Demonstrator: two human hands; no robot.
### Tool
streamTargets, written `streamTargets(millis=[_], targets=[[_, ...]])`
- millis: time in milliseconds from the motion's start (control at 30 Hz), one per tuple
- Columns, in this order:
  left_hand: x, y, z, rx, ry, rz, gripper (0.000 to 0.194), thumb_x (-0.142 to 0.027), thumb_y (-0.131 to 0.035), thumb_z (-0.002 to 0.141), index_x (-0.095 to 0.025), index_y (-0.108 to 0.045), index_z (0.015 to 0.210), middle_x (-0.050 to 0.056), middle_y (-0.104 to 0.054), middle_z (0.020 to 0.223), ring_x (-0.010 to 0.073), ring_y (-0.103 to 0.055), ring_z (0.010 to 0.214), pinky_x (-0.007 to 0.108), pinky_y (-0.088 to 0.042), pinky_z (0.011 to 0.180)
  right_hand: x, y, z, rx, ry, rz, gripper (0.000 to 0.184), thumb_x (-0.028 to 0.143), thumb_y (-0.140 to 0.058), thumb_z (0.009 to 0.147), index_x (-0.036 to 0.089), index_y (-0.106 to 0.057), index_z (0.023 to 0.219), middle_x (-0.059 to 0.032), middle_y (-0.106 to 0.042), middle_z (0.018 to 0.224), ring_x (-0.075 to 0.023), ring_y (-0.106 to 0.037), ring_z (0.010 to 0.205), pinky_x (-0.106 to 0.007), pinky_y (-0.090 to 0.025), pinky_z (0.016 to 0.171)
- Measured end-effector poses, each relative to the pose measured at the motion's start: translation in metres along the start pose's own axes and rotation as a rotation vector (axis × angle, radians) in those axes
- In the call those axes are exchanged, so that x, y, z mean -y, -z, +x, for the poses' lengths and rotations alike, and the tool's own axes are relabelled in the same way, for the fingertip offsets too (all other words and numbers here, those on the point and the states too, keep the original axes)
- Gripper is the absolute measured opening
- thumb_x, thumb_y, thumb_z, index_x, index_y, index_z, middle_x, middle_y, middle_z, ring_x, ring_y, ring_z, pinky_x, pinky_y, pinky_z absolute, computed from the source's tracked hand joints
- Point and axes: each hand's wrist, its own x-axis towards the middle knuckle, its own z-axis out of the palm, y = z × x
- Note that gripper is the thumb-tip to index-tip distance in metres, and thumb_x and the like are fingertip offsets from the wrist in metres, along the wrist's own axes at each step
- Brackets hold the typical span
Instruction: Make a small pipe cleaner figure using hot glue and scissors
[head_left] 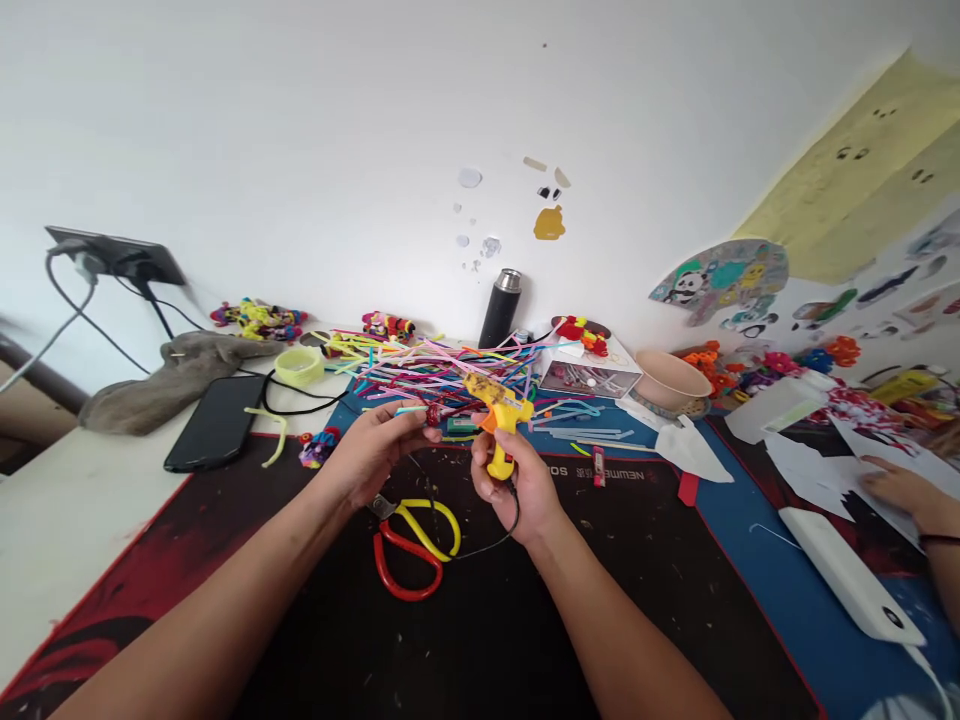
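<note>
My right hand [525, 485] grips the handle of a yellow hot glue gun [512, 408], fingers near its orange trigger. The nozzle end, stained brown, points up and left toward my other hand. My left hand [379, 450] pinches a small dark-red fuzzy pipe cleaner piece [435, 414] with a pale blue-green stem end. A small gap separates the piece from the nozzle. Below my hands, scissors [409, 578] with one red and one yellow handle lie on the dark mat [480, 650]. The glue gun's thin cord runs down across them.
Many colourful pipe cleaners [375, 375] are heaped at the back, before a black thermos [501, 310]. A phone [214, 425] and yellow tape roll [298, 366] are at left. A clear-fronted box [589, 370], bowl [671, 382] and white power bank [851, 575] stand right, near another person's hand [892, 485].
</note>
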Motion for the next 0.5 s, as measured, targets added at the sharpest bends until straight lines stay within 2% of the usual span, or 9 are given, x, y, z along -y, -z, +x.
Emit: streamTargets(millis=[167, 267, 367, 500], targets=[[0.012, 0.011, 0.011, -0.061, -0.059, 0.175, 0.042, -0.047, -0.1, 0.062, -0.017, -0.076, 0.076, 0.003, -0.074, 0.074, 0.0194, -0.071, 0.071, 0.032, -0.06, 0.079, 0.02, 0.001, 0.015, 0.043, 0.006, -0.02, 0.039, 0.044, -0.083, 0.081, 0.021, -0.07, 0.109, 0.0059, -0.062, 0.068, -0.0075, -0.046, 0.039, -0.022, -0.026, 0.039], [0.015, 0.021, 0.015, -0.047, -0.08, 0.359, 0.039, -0.051, -0.093, 0.072, -0.017, -0.076, 0.077, 0.006, -0.076, 0.074, 0.0186, -0.065, 0.065, 0.029, -0.052, 0.066, 0.028, 0.001, 0.027, 0.082, -0.005, -0.023, 0.038, 0.049, -0.083, 0.082, 0.021, -0.07, 0.105, 0.0067, -0.06, 0.066, -0.0074, -0.044, 0.038, -0.022, -0.025, 0.039], [0.015, 0.027, 0.017, -0.059, -0.079, 0.558, 0.038, -0.054, -0.085, 0.079, -0.017, -0.076, 0.076, 0.005, -0.075, 0.07, 0.0142, -0.05, 0.052, 0.027, -0.036, 0.051, 0.026, 0.005, 0.036, 0.082, -0.014, -0.007, 0.037, 0.052, -0.082, 0.084, 0.021, -0.069, 0.1, 0.0074, -0.058, 0.064, -0.0072, -0.044, 0.038, -0.022, -0.025, 0.039], [0.011, 0.028, 0.015, -0.094, -0.103, 0.771, 0.039, -0.055, -0.08, 0.082, -0.018, -0.075, 0.072, 0.002, -0.069, 0.064, 0.0123, -0.041, 0.048, 0.027, -0.026, 0.048, 0.015, 0.013, 0.035, 0.063, -0.041, -0.052, 0.042, 0.053, -0.085, 0.082, 0.019, -0.073, 0.103, 0.0059, -0.062, 0.063, -0.008, -0.047, 0.038, -0.022, -0.026, 0.038]])
